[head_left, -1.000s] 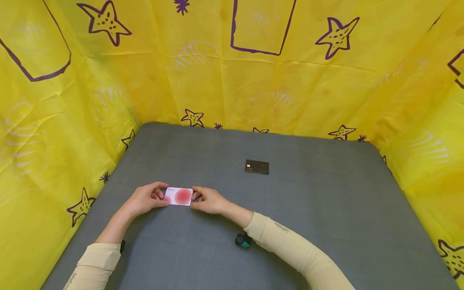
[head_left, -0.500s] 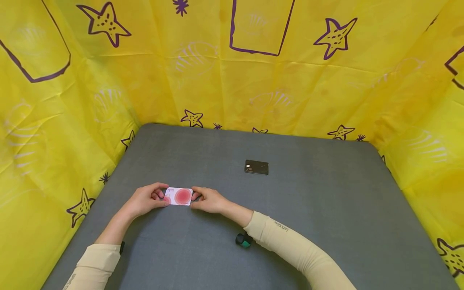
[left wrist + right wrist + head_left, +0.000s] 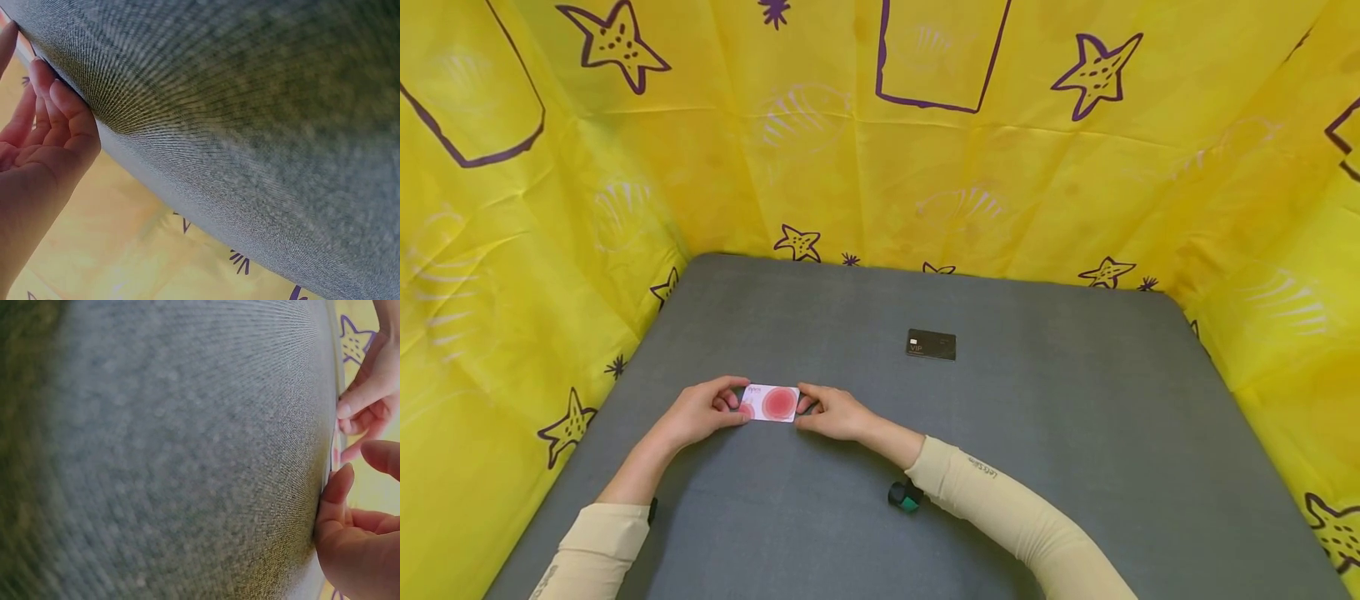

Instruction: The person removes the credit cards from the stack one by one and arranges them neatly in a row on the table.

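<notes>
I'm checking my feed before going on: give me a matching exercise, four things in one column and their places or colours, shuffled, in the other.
Things:
1. white card with red circle
2. black card
3. table
4. cloth backdrop

Places or colours:
A. yellow with purple starfish
B. lying alone on the table, beyond the hands
C. grey, fabric-like surface
D. pinched at its short ends between the left hand and right hand

Pairs: 1-D, 2-B, 3-C, 4-A
</notes>
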A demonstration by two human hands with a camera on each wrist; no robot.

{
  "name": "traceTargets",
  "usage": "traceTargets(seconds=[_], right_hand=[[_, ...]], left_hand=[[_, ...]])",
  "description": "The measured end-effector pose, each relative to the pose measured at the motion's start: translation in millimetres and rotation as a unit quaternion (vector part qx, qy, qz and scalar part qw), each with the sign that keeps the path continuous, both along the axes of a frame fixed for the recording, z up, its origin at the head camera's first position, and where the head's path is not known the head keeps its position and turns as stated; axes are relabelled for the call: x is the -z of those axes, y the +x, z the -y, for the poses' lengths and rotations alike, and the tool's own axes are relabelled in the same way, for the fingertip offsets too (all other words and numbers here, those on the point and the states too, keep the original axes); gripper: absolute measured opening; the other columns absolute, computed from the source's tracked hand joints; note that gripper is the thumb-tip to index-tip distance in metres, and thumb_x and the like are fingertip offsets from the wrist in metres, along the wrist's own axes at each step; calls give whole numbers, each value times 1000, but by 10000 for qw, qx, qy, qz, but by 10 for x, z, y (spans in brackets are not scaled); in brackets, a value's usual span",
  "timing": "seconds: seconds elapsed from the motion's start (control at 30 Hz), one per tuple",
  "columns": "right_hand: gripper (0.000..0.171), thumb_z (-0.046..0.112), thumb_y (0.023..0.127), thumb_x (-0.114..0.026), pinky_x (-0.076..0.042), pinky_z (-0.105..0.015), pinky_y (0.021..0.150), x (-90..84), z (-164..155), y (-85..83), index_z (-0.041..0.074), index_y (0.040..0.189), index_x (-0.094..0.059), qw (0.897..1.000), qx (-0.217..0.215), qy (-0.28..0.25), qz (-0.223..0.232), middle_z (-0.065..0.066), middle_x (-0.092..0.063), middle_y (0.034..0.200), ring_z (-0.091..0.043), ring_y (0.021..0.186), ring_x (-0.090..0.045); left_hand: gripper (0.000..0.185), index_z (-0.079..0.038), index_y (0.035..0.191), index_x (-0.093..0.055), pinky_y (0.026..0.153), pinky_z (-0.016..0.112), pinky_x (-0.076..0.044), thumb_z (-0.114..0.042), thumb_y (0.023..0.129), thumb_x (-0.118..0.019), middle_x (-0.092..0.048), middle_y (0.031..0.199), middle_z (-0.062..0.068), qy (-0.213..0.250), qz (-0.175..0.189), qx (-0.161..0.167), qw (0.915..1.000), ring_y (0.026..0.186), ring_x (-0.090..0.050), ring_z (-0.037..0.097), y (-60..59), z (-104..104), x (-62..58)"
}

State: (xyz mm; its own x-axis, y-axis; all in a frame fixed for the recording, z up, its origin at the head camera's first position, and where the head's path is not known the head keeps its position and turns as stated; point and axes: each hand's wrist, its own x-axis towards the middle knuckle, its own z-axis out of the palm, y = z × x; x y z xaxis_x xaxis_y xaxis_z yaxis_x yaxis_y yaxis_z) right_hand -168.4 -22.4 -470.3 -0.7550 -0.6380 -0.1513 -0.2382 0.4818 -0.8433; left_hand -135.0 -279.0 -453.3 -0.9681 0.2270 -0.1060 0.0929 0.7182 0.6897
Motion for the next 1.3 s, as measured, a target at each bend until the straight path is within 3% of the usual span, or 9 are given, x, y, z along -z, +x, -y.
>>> traceTargets(seconds=[0.33, 0.6, 1.1, 1.3], right_hand=[[62, 18, 88, -71, -43, -17, 73, 11, -38, 11, 2, 143, -46, 9997, -28, -152, 169, 2, -63, 103, -2, 80, -53], [57, 16, 87, -72, -44, -18, 76, 3, -111, 54, 5, 138, -50, 9979, 226, -519, 329, 0, -64, 103, -2, 81, -56], [51, 8, 86, -72, -44, -20, 69, -30, -397, 100, 4, 133, -54, 9930, 623, -868, 501, -2, -65, 103, -8, 81, -57], [48, 9, 87, -71, -45, -21, 69, -17, -549, 98, 4, 132, -55, 9918, 704, -930, 529, -4, -65, 104, -10, 82, -57]], left_hand=[[55, 1, 126, -58, 63, 24, -43, -20, 81, -80, -58, 86, 5, 40, 25, -13, 10000, 75, -51, 18, 29, -16, -35], [52, 0, 123, -60, 64, 23, -45, -20, 80, -81, -62, 87, 4, 171, -321, 10, 9993, 74, -54, 15, 53, -85, -50], [45, -4, 117, -64, 63, 25, -46, -18, 79, -82, -60, 80, -1, 403, -477, 449, 9970, 70, -55, 12, 33, -564, -50], [42, 0, 116, -64, 63, 24, -46, -14, 79, -81, -60, 81, 0, 524, -552, 728, 9944, 68, -54, 9, 30, -768, -53]])
